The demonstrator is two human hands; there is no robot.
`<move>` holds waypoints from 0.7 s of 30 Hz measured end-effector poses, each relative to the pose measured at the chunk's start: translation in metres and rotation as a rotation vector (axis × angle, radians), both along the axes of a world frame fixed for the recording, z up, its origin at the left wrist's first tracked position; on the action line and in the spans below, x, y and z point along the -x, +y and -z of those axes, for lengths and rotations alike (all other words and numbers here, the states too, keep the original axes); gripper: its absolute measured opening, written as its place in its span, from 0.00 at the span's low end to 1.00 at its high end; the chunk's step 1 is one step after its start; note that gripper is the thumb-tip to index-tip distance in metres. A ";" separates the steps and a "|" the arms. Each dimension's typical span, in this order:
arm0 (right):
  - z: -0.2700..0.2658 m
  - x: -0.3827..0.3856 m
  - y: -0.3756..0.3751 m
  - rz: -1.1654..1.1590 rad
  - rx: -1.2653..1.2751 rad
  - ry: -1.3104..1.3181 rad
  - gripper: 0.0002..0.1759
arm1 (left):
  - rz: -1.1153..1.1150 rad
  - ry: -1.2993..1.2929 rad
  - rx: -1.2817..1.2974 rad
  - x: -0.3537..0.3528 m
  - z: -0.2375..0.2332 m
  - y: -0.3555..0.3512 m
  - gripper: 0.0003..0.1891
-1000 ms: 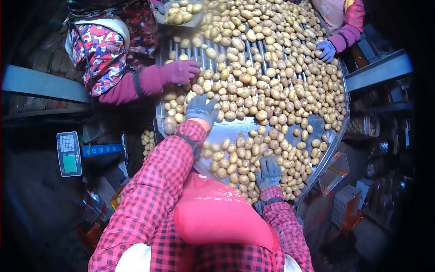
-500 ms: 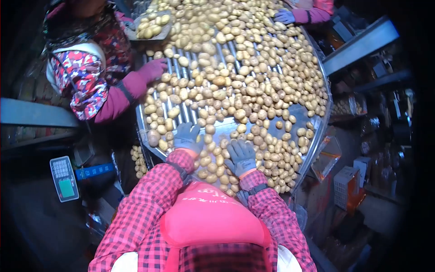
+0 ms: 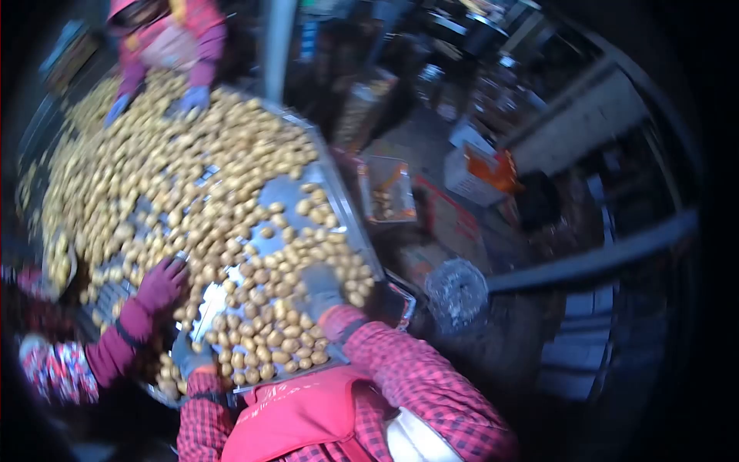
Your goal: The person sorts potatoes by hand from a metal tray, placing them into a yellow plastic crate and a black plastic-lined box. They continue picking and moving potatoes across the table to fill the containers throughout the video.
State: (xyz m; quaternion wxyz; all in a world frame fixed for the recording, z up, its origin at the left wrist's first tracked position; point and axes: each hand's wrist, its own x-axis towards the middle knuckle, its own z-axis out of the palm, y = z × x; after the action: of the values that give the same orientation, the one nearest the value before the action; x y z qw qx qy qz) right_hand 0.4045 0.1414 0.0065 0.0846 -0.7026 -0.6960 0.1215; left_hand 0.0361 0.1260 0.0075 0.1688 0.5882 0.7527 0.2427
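Potatoes [image 3: 192, 192] cover the metal table [image 3: 344, 206]. A helper's pink glove [image 3: 162, 283] reaches in from the side. The left hand [image 3: 187, 354] sits at the near edge. The right hand [image 3: 320, 286] lies on the pile. It is too blurry to tell either grip.

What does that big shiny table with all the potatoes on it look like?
The table is shiny grey metal with a raised rim, blurred here, slanting from upper left to lower middle. Yellowish potatoes cover most of it, with bare patches near its lower end. The person's grey-gloved left hand and right hand are at that end, by the potatoes; a co-worker's dark red glove reaches in from the left.
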 end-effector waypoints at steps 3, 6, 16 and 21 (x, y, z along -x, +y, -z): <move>-0.060 0.026 -0.005 -0.100 0.342 0.041 0.37 | 0.012 0.023 -0.140 0.017 0.046 -0.006 0.30; 0.033 0.030 -0.044 -0.114 -0.204 0.171 0.45 | 0.074 -0.190 -0.118 0.035 0.083 0.006 0.29; -0.002 -0.044 -0.188 0.505 0.168 0.357 0.42 | 0.136 -0.081 -0.087 -0.006 0.078 0.055 0.31; 0.023 0.001 -0.204 0.123 0.276 0.138 0.51 | 0.105 -0.076 -0.043 0.008 0.083 0.054 0.32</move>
State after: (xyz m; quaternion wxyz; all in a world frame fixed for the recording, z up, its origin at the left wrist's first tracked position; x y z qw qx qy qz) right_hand 0.4032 -0.0627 -0.0160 0.0422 -0.7388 -0.6210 0.2583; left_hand 0.0277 0.1795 -0.0757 0.1971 0.6209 0.7084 0.2718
